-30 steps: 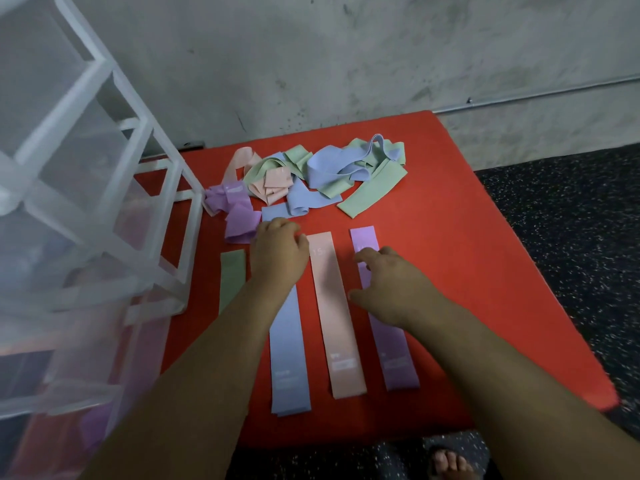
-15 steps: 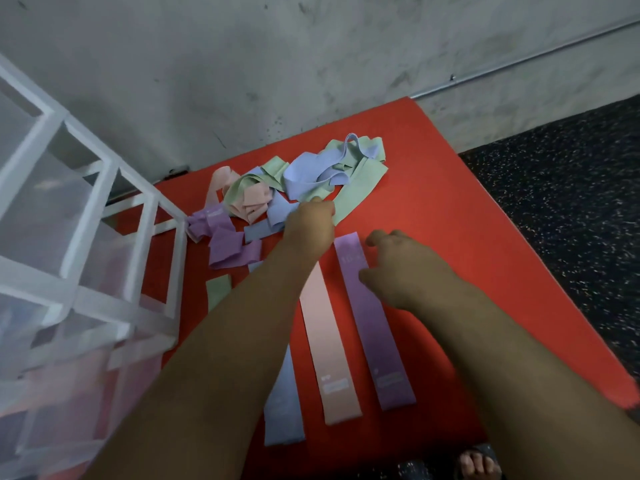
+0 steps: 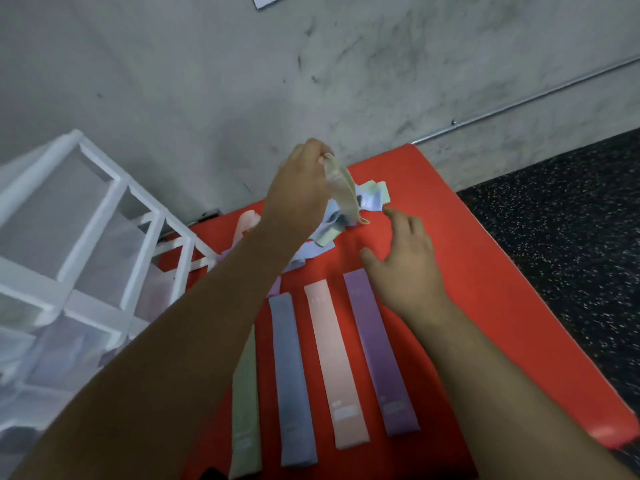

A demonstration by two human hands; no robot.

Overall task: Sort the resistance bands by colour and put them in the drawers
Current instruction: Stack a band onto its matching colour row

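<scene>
While drawing from the tangled pile (image 3: 372, 199) at the far side of the red tabletop (image 3: 485, 306), pinches a pale green band (image 3: 341, 188) in the curled fingertips of the left hand (image 3: 301, 181), raised above the heap, lower end trailing down toward it. Holds the right hand (image 3: 405, 261) flat and relaxed, fingers spread, gripping nothing, low between the pile and the far end of the purple strip (image 3: 377, 348); cannot tell whether touching the surface.

Notes four bands laid flat side by side nearer the body, one per colour: green strip (image 3: 246, 403), blue strip (image 3: 292, 379), pink strip (image 3: 334, 362), then the purple one.

Judges progress as early. Counts only one band set out per colour; sees green, blue and pink mixed in the pile. Cannot tell what the frosted drawer unit (image 3: 79, 237) at left contains.

Judges as left to do: lay the held band with the green strip, sort the rest of the pile, then load each colour into a drawer.
</scene>
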